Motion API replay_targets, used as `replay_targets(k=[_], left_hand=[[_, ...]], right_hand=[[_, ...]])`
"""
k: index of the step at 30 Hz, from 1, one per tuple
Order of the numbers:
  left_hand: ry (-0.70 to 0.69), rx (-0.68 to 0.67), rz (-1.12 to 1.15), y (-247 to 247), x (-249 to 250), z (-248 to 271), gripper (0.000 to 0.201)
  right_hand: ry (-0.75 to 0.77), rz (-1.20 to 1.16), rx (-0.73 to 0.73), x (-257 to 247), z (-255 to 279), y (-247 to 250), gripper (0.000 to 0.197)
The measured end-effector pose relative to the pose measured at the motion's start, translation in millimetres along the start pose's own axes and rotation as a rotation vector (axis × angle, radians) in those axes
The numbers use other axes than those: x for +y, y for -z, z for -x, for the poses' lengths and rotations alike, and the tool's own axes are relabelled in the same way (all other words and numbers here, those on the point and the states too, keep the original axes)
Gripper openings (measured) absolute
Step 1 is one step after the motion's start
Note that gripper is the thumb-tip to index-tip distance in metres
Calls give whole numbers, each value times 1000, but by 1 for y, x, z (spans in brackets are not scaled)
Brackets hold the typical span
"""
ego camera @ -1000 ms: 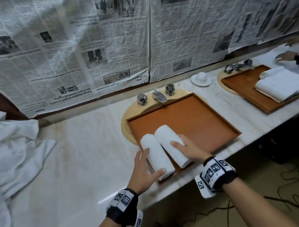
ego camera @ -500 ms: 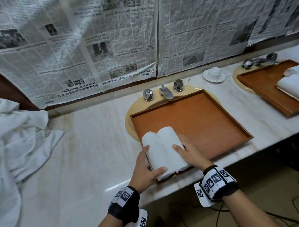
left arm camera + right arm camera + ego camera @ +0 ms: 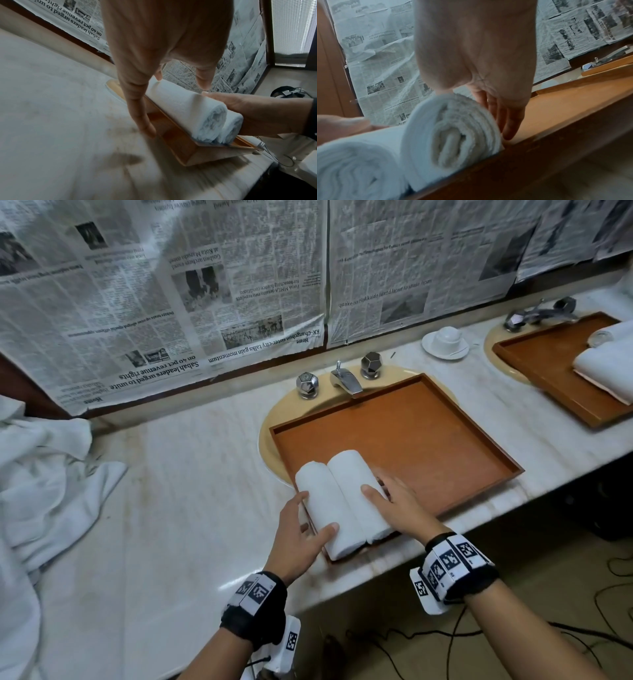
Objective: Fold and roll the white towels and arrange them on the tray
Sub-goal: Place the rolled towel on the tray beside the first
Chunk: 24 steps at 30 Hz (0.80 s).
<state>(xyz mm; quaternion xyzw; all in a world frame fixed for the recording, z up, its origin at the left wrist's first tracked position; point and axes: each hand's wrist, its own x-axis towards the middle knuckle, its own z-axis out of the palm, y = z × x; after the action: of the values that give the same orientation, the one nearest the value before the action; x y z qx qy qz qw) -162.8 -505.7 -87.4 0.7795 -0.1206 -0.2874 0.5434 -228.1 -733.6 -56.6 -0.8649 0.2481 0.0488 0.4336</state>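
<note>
Two rolled white towels lie side by side, touching, in the near-left corner of the brown tray [image 3: 428, 440]. My left hand [image 3: 301, 525] rests against the outer side of the left roll [image 3: 325, 508], thumb on top, fingers straight along the tray's left wall. The left wrist view shows this roll [image 3: 180, 105] with my straight fingers [image 3: 137, 108] beside it. My right hand [image 3: 383, 494] presses the right roll [image 3: 352, 484] from its right side. In the right wrist view its fingers [image 3: 508, 119] reach down to the tray floor beside that roll [image 3: 453, 128].
A heap of loose white towels [image 3: 41, 474] lies at the counter's left end. A faucet [image 3: 346, 378] stands behind the tray. At the right are a cup on a saucer [image 3: 445, 340] and a second tray [image 3: 548, 364] holding towels [image 3: 609, 364]. Newspaper covers the wall.
The two rolls lay apart at an angle; both hands have pushed them together, and they now lie parallel and touching.
</note>
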Motion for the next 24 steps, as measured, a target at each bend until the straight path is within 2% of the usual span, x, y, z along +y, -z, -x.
replay_targets(k=[5,8,11,17,24], left_hand=[[0,38,-18,23,-1,12,80],[-1,95,-45,51,-6,25,75],[10,170,-66,91,-13,39,73],[21,330,-117,185,-37,72,73],[22,431,-331,306,-73,115,69]], right_hand=[[42,122,94,-21,9,5,62],[148,176,141,-52,15,0,64],[264,225,128,-91,17,-22,67],[428,291,-35,-162,18,-109,75],[572,473,-136,-238,18,-227,78]])
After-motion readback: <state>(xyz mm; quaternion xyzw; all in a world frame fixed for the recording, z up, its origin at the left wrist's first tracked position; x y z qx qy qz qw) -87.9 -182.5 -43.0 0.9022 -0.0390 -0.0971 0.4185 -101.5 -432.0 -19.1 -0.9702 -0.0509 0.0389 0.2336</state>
